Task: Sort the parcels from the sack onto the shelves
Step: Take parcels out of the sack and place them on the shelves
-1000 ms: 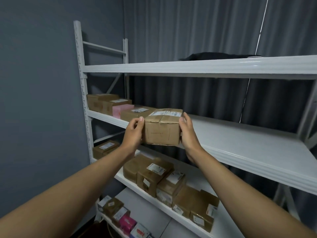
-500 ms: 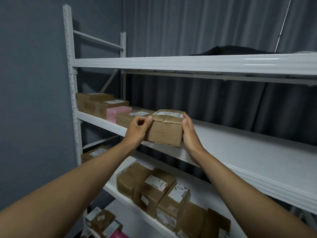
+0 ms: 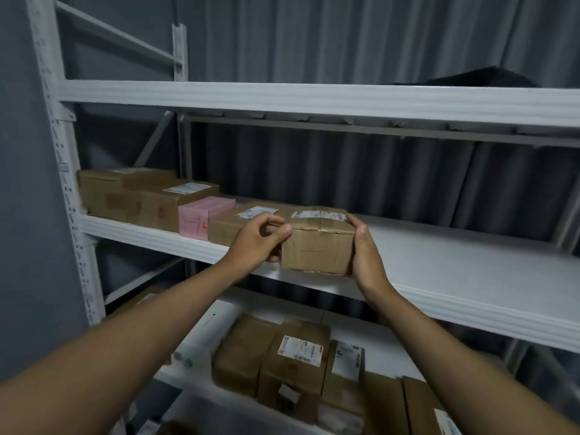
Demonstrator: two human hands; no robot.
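Note:
A brown cardboard parcel (image 3: 317, 249) with a white label on top sits at the front edge of the middle shelf (image 3: 455, 271). My left hand (image 3: 257, 240) grips its left front corner, fingers curled between it and the flat brown parcel (image 3: 233, 222) beside it. My right hand (image 3: 367, 255) holds the right side, palm against the cardboard and fingers reaching over the far top corner.
Left of it stand a pink parcel (image 3: 201, 215) and two larger brown boxes (image 3: 106, 196). The middle shelf is bare white to the right. Several labelled brown parcels (image 3: 295, 365) fill the lower shelf. A dark bundle (image 3: 480, 78) lies on the top shelf (image 3: 314, 98).
The parcel has gone from being held in front of the shelf to resting on its front edge beside the flat box. My left fingers have curled in at the corner. The view has moved closer.

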